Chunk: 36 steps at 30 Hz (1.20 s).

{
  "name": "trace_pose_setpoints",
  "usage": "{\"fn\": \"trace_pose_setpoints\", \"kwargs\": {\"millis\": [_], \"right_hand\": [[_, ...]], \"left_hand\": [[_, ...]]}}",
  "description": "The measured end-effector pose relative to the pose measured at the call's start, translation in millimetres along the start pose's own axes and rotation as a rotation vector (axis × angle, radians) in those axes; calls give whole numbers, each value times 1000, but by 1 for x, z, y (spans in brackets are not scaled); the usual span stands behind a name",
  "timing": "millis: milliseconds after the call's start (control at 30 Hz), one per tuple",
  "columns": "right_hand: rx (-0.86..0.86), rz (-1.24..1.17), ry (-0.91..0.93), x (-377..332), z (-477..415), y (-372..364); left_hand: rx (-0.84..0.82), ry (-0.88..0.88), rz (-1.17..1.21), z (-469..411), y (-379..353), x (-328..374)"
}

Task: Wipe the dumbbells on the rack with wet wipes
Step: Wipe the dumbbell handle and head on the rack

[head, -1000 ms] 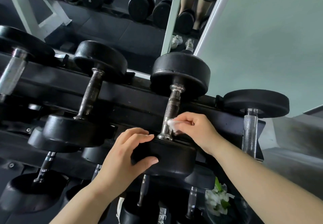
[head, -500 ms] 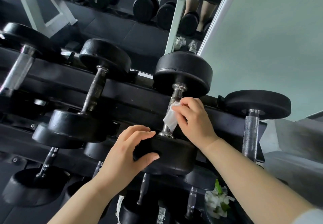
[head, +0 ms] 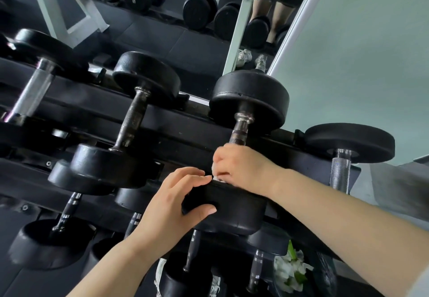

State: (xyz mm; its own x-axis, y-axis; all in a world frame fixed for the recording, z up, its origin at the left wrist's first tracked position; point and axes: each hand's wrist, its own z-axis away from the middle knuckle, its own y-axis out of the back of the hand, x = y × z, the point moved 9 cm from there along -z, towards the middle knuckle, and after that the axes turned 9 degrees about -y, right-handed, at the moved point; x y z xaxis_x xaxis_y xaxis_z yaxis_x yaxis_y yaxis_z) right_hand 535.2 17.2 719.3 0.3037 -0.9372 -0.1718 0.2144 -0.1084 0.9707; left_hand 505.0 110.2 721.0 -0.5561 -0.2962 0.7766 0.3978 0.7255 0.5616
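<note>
Dumbbell (head: 250,98) sits on rack (head: 185,139), under both hands. Left hand (head: 176,204) grips near head, thumb beneath. Right hand (head: 243,169) curls round handle (head: 239,132), pinching wipe (head: 216,177). Risk: wipe bunches or slips on wet handle; dumbbell rolls if left grip loosens.

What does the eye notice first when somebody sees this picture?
Two hands work at one black dumbbell in the middle: the right hand wraps a white wipe round its metal handle, the left hand grips its near end. More dumbbells lie along the dark rack to the left.
</note>
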Motion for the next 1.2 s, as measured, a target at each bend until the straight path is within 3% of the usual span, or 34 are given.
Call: {"fn": "trace_pose_setpoints", "kwargs": {"millis": [233,467,567,700,833,1100,1200], "right_hand": [[159,-90,75,15,29,4],[111,-122,63,13,24,2],[189,-62,32,17,19,15],[413,49,-99,26,-3,33],[511,-14,-243,47,10,42],[585,52,-308,55,7,54],[444,-3,-474,61,6,50]], "left_hand": [[14,3,28,0,0,0],[8,4,15,0,0,-1],[12,9,15,-1,-1,-1],[11,5,12,0,0,0],[-7,7,11,-1,0,-1],[-26,18,10,-2,2,0],[-70,19,9,-5,2,0]]}}
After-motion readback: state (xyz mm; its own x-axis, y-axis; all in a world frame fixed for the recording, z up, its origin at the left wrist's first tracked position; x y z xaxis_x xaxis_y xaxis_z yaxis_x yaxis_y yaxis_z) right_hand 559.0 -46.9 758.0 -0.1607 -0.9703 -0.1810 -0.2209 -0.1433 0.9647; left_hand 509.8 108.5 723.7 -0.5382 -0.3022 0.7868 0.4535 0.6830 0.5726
